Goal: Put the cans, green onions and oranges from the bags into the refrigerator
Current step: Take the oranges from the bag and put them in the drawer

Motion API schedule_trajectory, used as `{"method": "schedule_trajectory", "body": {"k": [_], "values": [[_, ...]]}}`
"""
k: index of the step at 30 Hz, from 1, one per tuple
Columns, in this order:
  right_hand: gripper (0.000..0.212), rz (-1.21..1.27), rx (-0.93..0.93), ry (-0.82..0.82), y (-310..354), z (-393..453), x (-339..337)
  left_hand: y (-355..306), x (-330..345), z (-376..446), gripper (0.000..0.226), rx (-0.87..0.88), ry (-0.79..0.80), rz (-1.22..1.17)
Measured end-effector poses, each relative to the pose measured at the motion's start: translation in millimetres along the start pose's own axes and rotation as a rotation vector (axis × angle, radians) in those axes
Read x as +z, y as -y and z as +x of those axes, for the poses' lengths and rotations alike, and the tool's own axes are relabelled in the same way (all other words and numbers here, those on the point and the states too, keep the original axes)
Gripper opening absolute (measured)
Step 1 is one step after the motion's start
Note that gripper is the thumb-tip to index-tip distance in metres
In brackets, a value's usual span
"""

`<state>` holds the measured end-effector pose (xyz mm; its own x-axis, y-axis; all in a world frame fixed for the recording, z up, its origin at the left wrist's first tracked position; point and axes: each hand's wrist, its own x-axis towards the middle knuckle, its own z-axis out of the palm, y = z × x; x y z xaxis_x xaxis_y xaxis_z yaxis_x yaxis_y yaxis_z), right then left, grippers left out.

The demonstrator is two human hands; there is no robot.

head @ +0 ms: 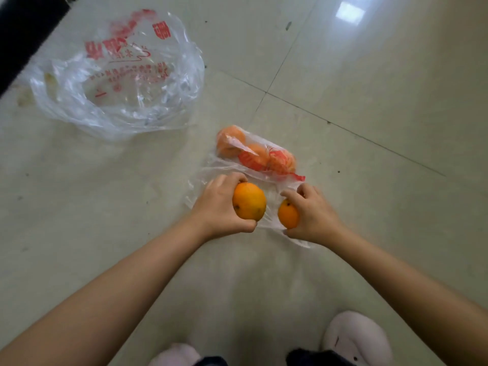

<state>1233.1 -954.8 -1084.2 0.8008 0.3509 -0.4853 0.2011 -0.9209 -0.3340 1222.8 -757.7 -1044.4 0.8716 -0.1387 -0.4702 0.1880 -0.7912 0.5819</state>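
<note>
floor (369,75) — bags lie open for unloading | big bag (118,83) looks emptied | small bag (253,165) holds three oranges | left hand (219,207) clasps orange (249,200) | right hand (314,215) clasps smaller orange (288,213) — fridge-bound, likely

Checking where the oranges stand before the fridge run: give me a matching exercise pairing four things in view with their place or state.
Things:
1. larger orange
2. smaller orange
3. three oranges
4. big printed bag

States:
A. lying on the floor inside a small clear bag
B. held in the right hand
C. open on the floor, no fruit visible inside
D. held in the left hand

Pairs: 1-D, 2-B, 3-A, 4-C
</note>
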Motion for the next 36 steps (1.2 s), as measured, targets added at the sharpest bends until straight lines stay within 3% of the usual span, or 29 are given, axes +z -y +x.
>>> {"method": "schedule_trajectory", "body": {"k": [3, 9, 12, 21, 30, 36], "values": [[0.069, 0.209, -0.020, -0.148, 22, -36, -50, -42, -34, -34, 0.079, -0.033, 0.004, -0.033], [0.072, 0.416, 0.101, -0.307, 67, -136, -201, -166, -135, -99, 0.079, 0.070, 0.020, 0.028], [0.075, 0.473, 0.170, -0.324, 81, -195, -295, -249, -200, -122, 0.080, 0.140, 0.027, 0.074], [0.071, 0.519, 0.346, -0.675, 84, -379, -555, -521, -349, -207, 0.073, 0.495, 0.012, 0.070], [0.054, 0.545, 0.489, -1.108, 7, -585, -714, -769, -368, -277, 0.076, 0.833, -0.116, 0.119], [0.046, 0.541, 0.470, -1.227, -96, -689, -802, -947, -327, -286, 0.064, 1.007, -0.208, 0.195]]}}
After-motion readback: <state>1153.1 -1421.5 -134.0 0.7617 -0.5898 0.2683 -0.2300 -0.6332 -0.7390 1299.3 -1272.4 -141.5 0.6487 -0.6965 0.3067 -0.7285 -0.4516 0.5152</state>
